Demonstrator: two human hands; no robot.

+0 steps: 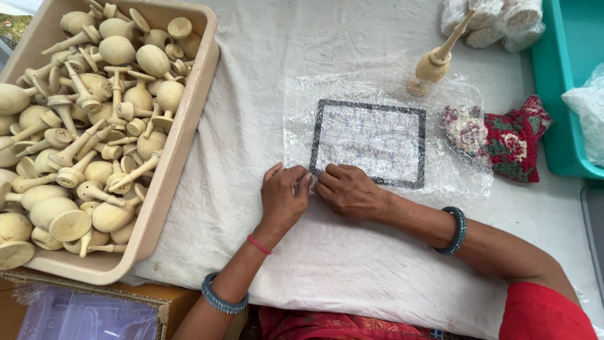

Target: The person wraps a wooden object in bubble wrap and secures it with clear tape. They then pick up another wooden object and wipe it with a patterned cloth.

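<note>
A sheet of clear bubble wrap [384, 101] lies flat on the white cloth [352, 271], over a printed paper with a dark border [370, 140]. My left hand [283, 198] and my right hand [349, 190] meet at the near left corner of the wrap, fingertips pinching or pressing its edge. A wooden spindle-shaped piece [435, 62] stands tilted on the wrap's far right corner, untouched. Both wrists wear blue bangles.
A beige plastic bin [165, 182] full of several unpainted wooden pieces sits at the left. A red floral cloth [513, 141] lies to the right of the wrap. A teal tray [553, 94] stands at the far right, and wrapped bundles [494, 19] lie at the top.
</note>
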